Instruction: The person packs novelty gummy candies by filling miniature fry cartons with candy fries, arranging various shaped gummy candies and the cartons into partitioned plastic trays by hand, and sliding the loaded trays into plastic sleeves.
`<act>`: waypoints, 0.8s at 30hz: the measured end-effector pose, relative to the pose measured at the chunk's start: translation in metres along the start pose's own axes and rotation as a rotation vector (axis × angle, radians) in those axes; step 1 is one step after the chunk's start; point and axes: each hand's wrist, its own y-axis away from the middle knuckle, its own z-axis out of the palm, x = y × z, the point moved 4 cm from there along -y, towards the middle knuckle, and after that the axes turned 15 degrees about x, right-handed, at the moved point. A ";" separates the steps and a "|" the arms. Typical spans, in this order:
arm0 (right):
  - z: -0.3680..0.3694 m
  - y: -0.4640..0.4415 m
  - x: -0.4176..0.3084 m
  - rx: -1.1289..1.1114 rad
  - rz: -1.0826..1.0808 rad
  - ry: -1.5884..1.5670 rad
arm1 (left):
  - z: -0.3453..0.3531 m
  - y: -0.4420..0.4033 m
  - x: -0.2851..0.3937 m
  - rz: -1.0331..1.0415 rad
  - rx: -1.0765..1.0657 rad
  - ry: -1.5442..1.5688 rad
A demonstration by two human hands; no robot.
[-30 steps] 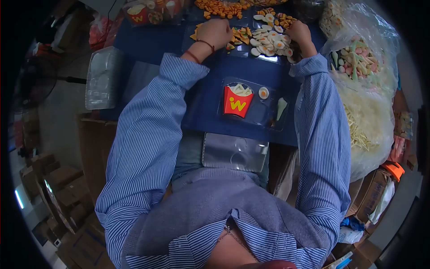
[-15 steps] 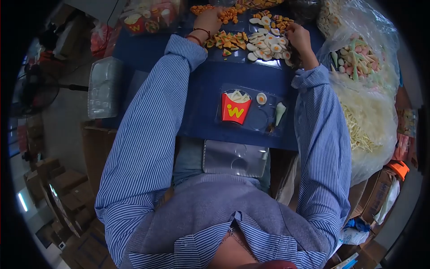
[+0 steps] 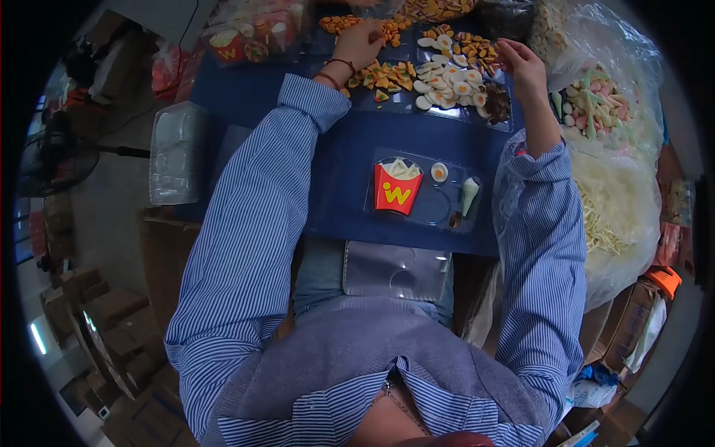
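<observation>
My left hand (image 3: 359, 46), with a bracelet at the wrist, reaches over the small orange candies (image 3: 393, 32), its fingers curled together; what they hold, if anything, is hidden. My right hand (image 3: 523, 65) is raised just right of the brown-and-orange candies (image 3: 477, 51), thumb and fingers pinched. Nothing can be made out between them. Nearer to me lies a clear plastic tray (image 3: 428, 223) holding a red fries box (image 3: 397, 190) with pale sticks, a fried-egg candy (image 3: 439, 172), a pale green cone candy (image 3: 470, 196) and a small brown piece (image 3: 455, 219).
Fried-egg candies (image 3: 450, 83), triangular candies (image 3: 387, 74) and dark brown pieces (image 3: 495, 103) lie in piles. Bags of cone candies (image 3: 596, 104) and pale sticks (image 3: 596, 216) stand right. Clear trays (image 3: 175, 153) are stacked left; another tray (image 3: 397, 270) rests on my lap. Packed sets (image 3: 253, 33) sit back left.
My right hand has lifted away from the fried-egg and dark brown candies, moving right. My left hand stays at the orange candies, shifted slightly. The view has moved a little.
</observation>
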 end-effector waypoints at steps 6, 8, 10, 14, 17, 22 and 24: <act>-0.022 0.083 -0.053 -0.164 0.007 -0.050 | 0.008 -0.001 0.015 0.349 -0.027 -0.311; -0.037 0.127 -0.071 -0.173 -0.100 0.131 | 0.016 0.003 0.020 0.326 -0.115 -0.360; -0.043 0.175 -0.069 -0.251 -0.108 0.220 | 0.039 0.000 0.006 0.331 -0.088 -0.423; -0.042 0.247 -0.032 -0.225 -0.282 0.540 | 0.035 0.008 0.029 0.304 -0.058 -0.334; -0.035 0.273 -0.015 -0.174 -0.583 0.808 | 0.050 -0.007 0.035 0.267 -0.068 -0.257; -0.026 0.295 -0.007 0.031 -0.910 0.992 | 0.026 0.000 0.044 0.196 -0.069 -0.150; -0.026 0.297 -0.011 0.046 -0.919 0.942 | 0.024 -0.002 0.047 0.172 -0.070 -0.110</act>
